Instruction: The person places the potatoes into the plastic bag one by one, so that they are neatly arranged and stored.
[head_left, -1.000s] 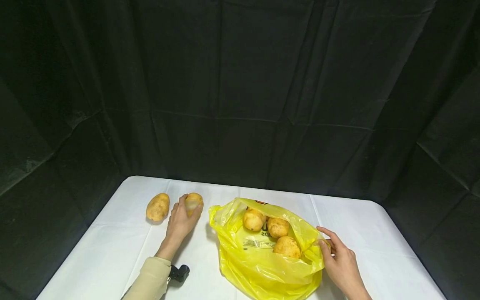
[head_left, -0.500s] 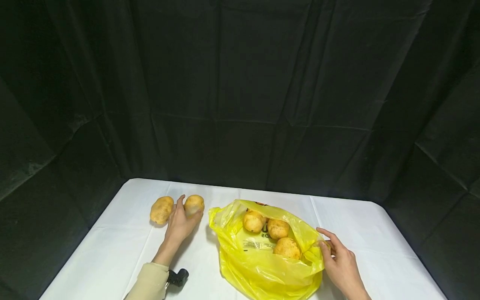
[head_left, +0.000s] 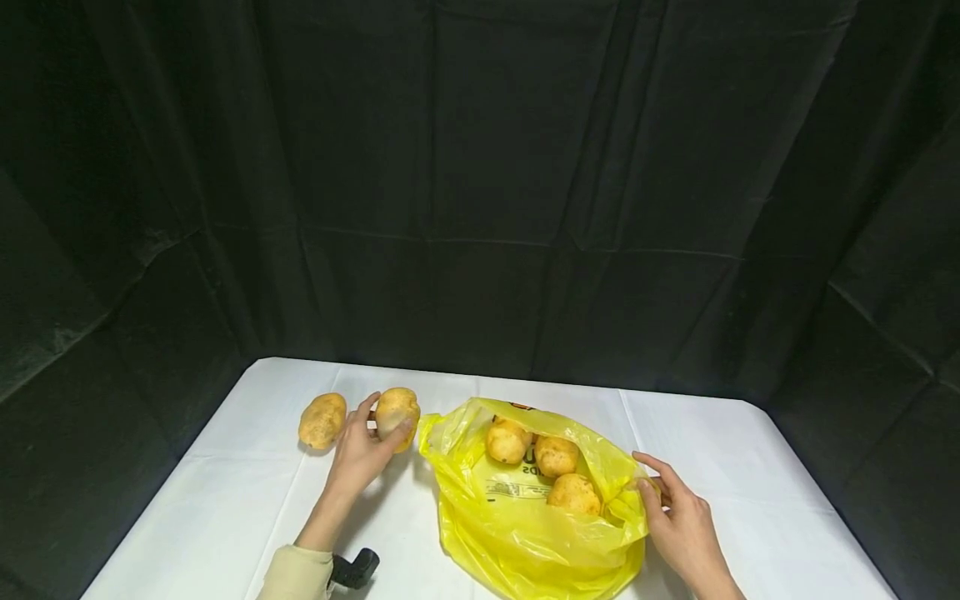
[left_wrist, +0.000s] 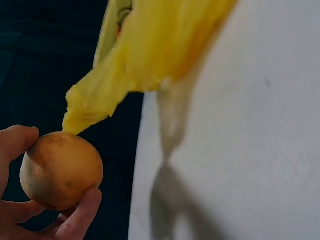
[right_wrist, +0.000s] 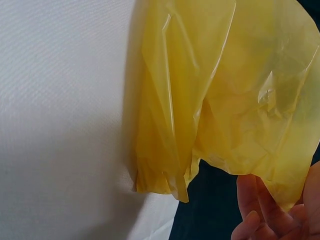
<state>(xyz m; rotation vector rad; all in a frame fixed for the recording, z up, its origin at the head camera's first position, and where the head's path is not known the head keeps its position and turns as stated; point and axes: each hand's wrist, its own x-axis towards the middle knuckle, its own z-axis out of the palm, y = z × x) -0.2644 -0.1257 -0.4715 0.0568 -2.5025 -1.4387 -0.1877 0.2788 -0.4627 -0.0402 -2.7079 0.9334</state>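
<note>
Between thumb and fingers, my left hand [head_left: 360, 452] grips a round potato [left_wrist: 62, 171], raised close to the left end of the yellow plastic bag [head_left: 540, 554]. In the left wrist view the potato overlaps the bag's tip, and its shadow falls on the cloth. My right hand [head_left: 681, 525] pinches the bag's right edge with the thumb and curled fingers. The bag lies with its mouth spread, and three potatoes show inside, one of them a front potato [head_left: 574, 495]. Another potato [head_left: 322, 421] rests on the cloth to the left of my left hand.
A white cloth [head_left: 217, 508] covers the table, and black drapes [head_left: 480, 192] hang behind it and at both sides. A black wrist mount [head_left: 355, 569] sits at my left sleeve [head_left: 298, 573].
My left hand has lifted the round potato and brought it slightly right toward the bag. The loose potato at left shifted a little right earlier. The right hand stays put.
</note>
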